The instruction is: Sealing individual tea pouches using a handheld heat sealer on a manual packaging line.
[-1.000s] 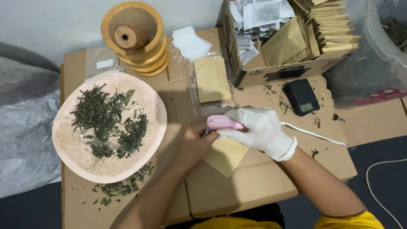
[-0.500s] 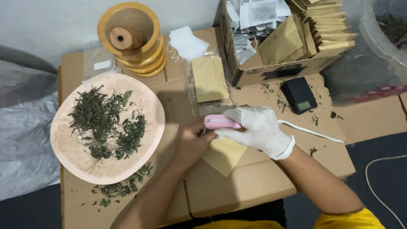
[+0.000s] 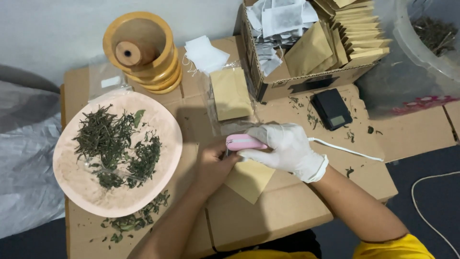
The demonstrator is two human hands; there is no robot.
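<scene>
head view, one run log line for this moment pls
right hand: gloved, pressing pink sealer | left hand: bare, on kraft pouch | pink plate: dried leaves

Even, moderately bright overhead light. Soft shadows fall beside the cardboard box (image 3: 306, 76). Focus is sharp near it; slight wide-angle bending at frame edges.

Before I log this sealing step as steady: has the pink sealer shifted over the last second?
No. The pink sealer sits in the same spot below the tan pouch, gripped by the right hand.
</scene>
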